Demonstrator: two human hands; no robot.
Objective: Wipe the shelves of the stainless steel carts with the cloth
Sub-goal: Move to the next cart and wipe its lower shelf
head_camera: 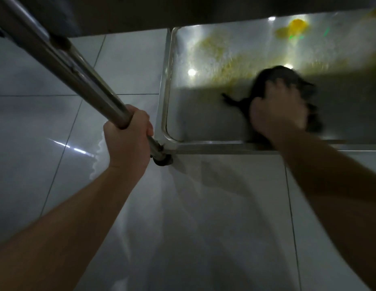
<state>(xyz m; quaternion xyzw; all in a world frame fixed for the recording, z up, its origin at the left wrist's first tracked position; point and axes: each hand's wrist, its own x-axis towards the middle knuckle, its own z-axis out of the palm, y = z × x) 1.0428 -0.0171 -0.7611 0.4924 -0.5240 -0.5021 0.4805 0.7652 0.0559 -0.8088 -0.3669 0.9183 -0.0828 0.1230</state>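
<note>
The bottom shelf (195,122) of a stainless steel cart lies low over the floor at the upper right. Yellow smears (231,57) cover its far part. My right hand (277,110), blurred, grips a dark cloth (264,80) and presses it on the shelf near the front rim. My left hand (128,139) grips the cart's steel corner post (63,53) just above the shelf's front left corner.
Large pale floor tiles (182,217) surround the cart. A dark caster (162,161) sits under the front left corner. The underside of an upper shelf (182,11) darkens the top of the view.
</note>
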